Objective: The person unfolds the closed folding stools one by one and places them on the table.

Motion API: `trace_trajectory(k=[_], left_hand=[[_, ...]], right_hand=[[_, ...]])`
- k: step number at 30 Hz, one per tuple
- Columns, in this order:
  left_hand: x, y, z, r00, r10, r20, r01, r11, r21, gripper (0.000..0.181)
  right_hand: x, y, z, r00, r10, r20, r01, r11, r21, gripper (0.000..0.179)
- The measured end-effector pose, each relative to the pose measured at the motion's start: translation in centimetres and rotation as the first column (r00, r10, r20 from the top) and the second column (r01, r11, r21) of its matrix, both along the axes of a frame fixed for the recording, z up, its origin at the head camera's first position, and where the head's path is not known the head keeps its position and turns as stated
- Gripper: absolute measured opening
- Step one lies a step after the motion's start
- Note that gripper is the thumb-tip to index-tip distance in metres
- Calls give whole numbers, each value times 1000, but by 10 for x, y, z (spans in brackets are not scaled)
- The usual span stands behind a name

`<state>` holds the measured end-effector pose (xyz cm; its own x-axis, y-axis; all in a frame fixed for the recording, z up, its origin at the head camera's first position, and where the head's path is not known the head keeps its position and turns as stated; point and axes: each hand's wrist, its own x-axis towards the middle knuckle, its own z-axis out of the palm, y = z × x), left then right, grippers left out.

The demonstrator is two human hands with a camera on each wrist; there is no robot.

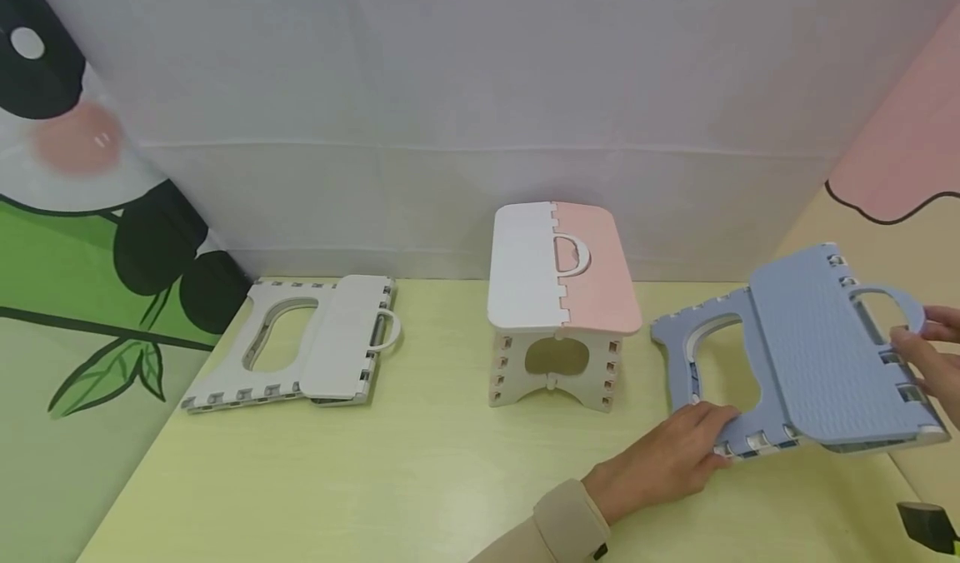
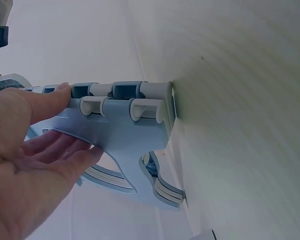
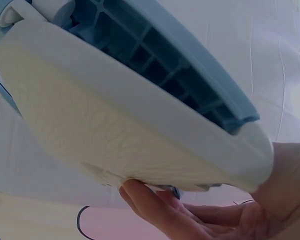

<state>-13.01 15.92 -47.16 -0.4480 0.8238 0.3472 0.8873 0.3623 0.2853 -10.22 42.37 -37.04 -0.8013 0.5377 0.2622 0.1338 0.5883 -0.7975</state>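
A blue and white folding stool (image 1: 813, 355), folded flat, is tilted at the right side of the table, its right end raised. My left hand (image 1: 671, 456) grips its near edge by the oval opening, thumb on the hinged side and fingers underneath, as the left wrist view shows on the stool's blue leg panel (image 2: 115, 125). At the handle end, my right hand (image 1: 933, 359) holds the stool by its blue carrying handle (image 1: 892, 296). The right wrist view has the white seat half (image 3: 90, 105) close up, with right-hand fingers (image 3: 155, 210) beneath it.
A white and pink stool (image 1: 521, 271) stands unfolded at the back middle. Toward the left, a white folding stool (image 1: 341, 338) lies flat. The pale yellow table (image 1: 420, 471) meets a white cloth backdrop (image 1: 465, 88); a dark object (image 1: 927, 525) shows at the lower right.
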Motion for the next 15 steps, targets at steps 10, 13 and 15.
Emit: trace_trajectory(k=[10,13,15], left_hand=[[-2,3,1,1000,-2,20,3,1000,-13,52],[-3,3,2,999,1,37,0,1000,-25,53],[-3,3,2,999,2,52,-1,1000,-30,53]], right_hand=[[0,-8,9,1000,4,-15,-2,994,109,53],[-1,-12,12,999,-10,-39,15,991,135,50],[-1,-16,14,998,-16,-55,24,990,142,48]])
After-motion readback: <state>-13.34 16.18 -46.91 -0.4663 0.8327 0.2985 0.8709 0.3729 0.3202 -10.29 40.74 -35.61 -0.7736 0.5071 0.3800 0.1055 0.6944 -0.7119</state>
